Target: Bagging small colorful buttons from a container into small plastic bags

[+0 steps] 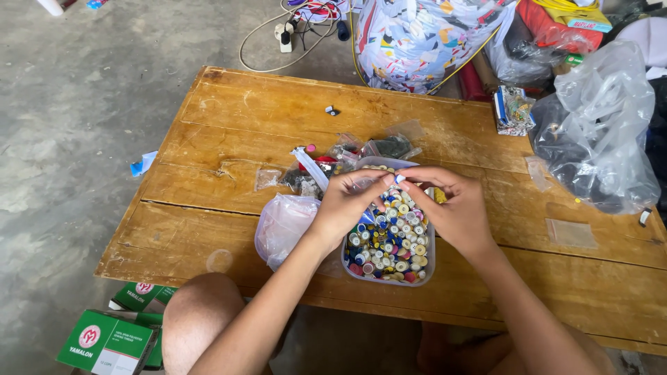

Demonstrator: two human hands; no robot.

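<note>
A clear plastic tub [429, 269] full of several small coloured thread spools stands on the low wooden table [278, 118]. Both my hands hover over the tub's far half. My left hand [347, 201] and my right hand [451, 205] meet fingertip to fingertip, pinching a small pale item between them; it is too small to tell what it is. A crumpled clear plastic bag [281, 226] lies just left of the tub, under my left wrist.
Small clear packets and bags [368, 149] lie behind the tub. A large clear bag [597, 132] sits at the table's right end. Green boxes [104, 340] rest on the floor by my knee. A stuffed patterned bag [417, 35] and a power strip [285, 38] lie beyond.
</note>
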